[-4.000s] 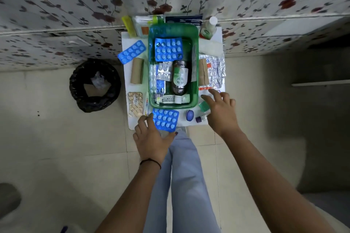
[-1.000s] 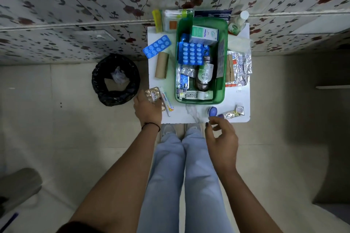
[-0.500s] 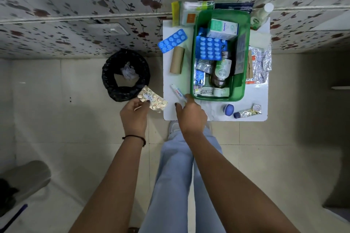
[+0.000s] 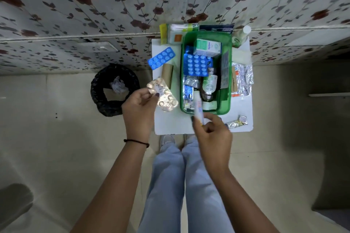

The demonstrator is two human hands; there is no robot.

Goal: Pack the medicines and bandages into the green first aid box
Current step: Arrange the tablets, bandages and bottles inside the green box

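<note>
The green first aid box (image 4: 226, 107) stands on a small white table (image 4: 170, 125) and holds blue pill strips, a teal carton, a brown bottle and silver strips. My left hand (image 4: 139, 108) pinches a silver pill strip (image 4: 163, 95) in the air, left of the box. My right hand (image 4: 212, 135) grips a white ointment tube (image 4: 198, 108), whose tip points over the box's near rim. A blue pill strip (image 4: 161, 58) and a tan bandage roll (image 4: 167, 75) lie left of the box.
A foil sachet (image 4: 236, 122) lies at the table's near right corner. Foil strips (image 4: 243, 79) and a white bottle (image 4: 241, 37) sit right of the box, packets behind it. A black waste bin (image 4: 111, 90) stands on the floor to the left.
My right hand has lifted the white tube off the table and brought it to the box's near edge. My left hand has raised the silver strip toward the table.
</note>
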